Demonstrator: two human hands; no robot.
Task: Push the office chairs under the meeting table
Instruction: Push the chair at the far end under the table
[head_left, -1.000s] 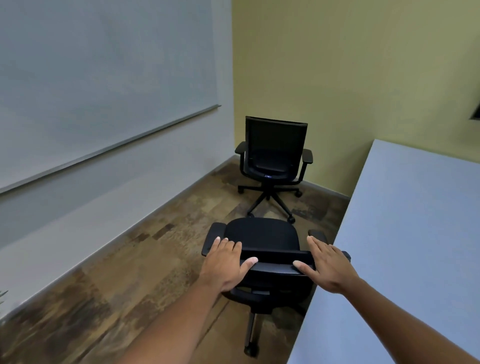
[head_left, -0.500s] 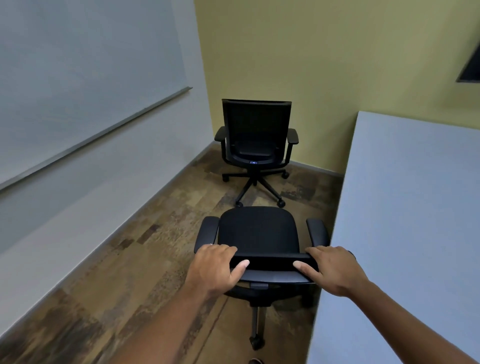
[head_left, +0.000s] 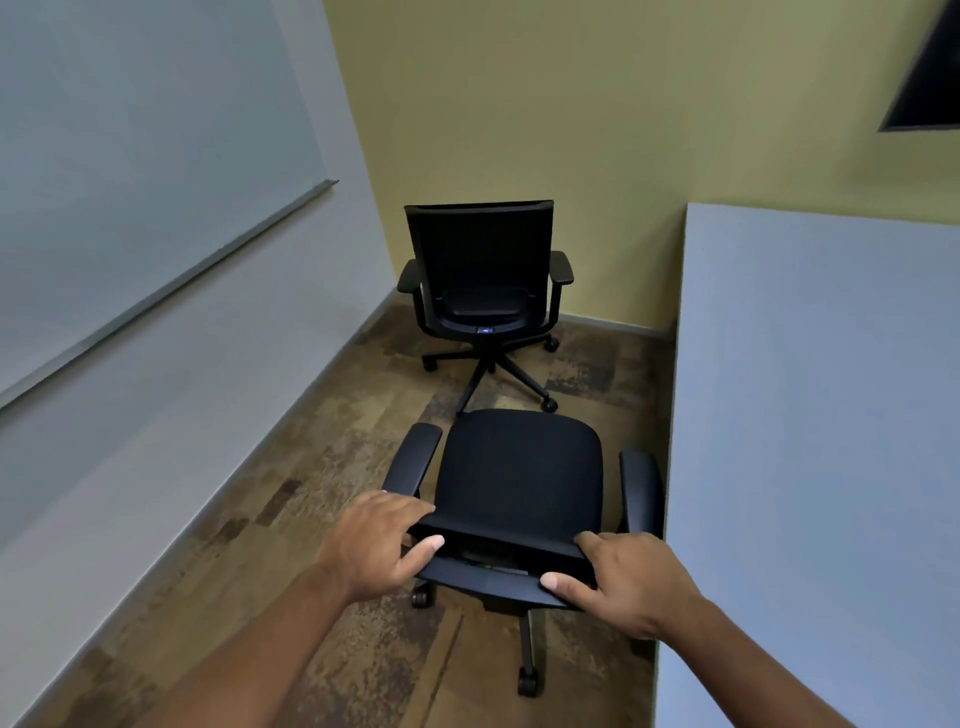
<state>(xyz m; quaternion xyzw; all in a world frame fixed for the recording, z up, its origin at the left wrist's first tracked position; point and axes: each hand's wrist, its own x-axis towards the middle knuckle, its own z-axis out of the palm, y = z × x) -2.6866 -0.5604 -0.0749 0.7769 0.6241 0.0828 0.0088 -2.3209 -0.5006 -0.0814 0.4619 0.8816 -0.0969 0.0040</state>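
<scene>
Head view: both hands, left hand (head_left: 376, 545) and right hand (head_left: 626, 584), fingers curled, grip near chair (head_left: 519, 473) backrest.

Room is dim, flat, even light w/ no clear source in view; no hard shadows, only soft dark patches on the floor (head_left: 332, 519) under the near office chair (head_left: 519, 467) & the far office chair (head_left: 480, 275). Both chairs read almost pure black, little detail in seat or mesh. No glare; the whiteboard (head_left: 130, 171) at left is dull grey-blue, w/ a faint sheen only. Wide-angle distortion: wall lines & the table (head_left: 810, 415) edge lean and bow toward the frame edges. Centre fairly sharp, corners softer, slight compression smear on floor texture.
</scene>
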